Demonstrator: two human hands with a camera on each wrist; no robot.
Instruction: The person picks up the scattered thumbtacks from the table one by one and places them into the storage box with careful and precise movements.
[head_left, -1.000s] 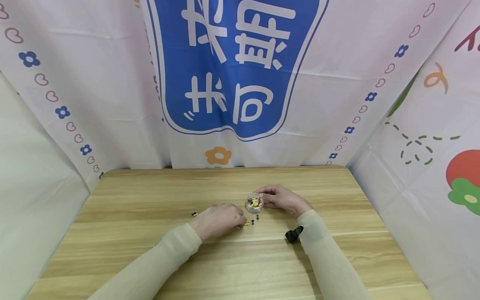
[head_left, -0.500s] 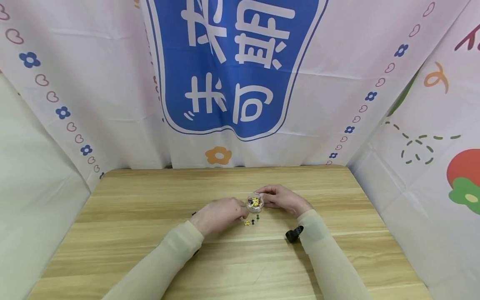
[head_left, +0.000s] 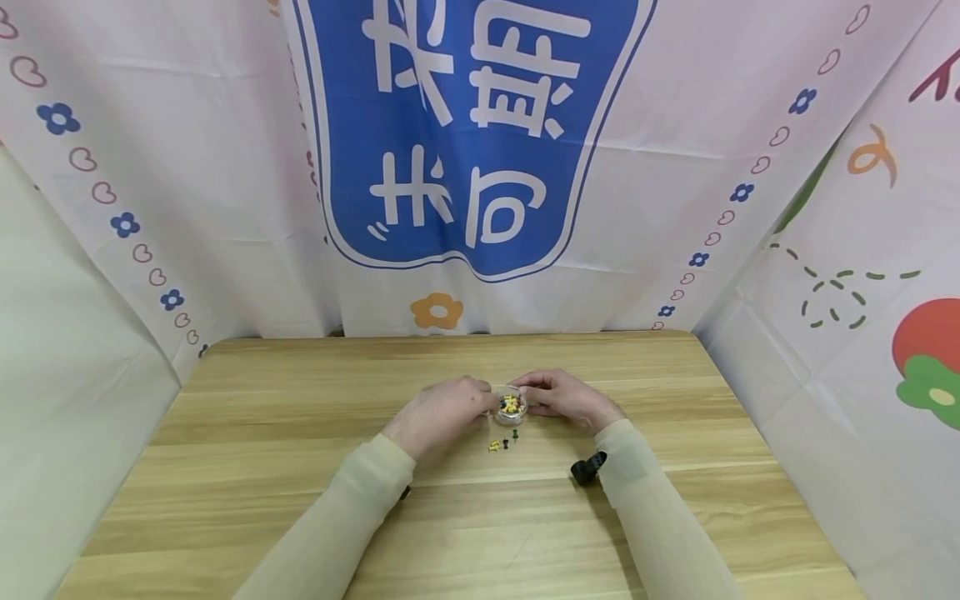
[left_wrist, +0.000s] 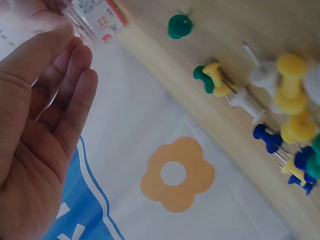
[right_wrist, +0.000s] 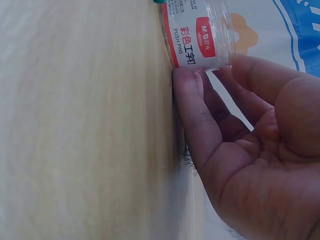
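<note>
A clear plastic jar [head_left: 510, 419] with a red and white push pins label holds several coloured push pins. My right hand [head_left: 564, 395] steadies it from the right; in the right wrist view thumb and fingers grip the jar's [right_wrist: 200, 35] base end. At the jar's left side is my left hand [head_left: 444, 410], fingertips close to its rim. In the left wrist view that hand's thumb and index finger [left_wrist: 82, 60] pinch together; a small pale push pin seems to be between them, mostly hidden.
Loose push pins in yellow [head_left: 493, 447], dark blue [head_left: 506, 443] and green [head_left: 515, 434] lie in front of the jar. More pins [left_wrist: 292, 85] lie on the table near the left wrist. A printed curtain [head_left: 262, 283] hangs behind the table's back edge.
My left hand has moved up and right from the loose pins to the jar's left side. The right hand and the jar stay in place.
</note>
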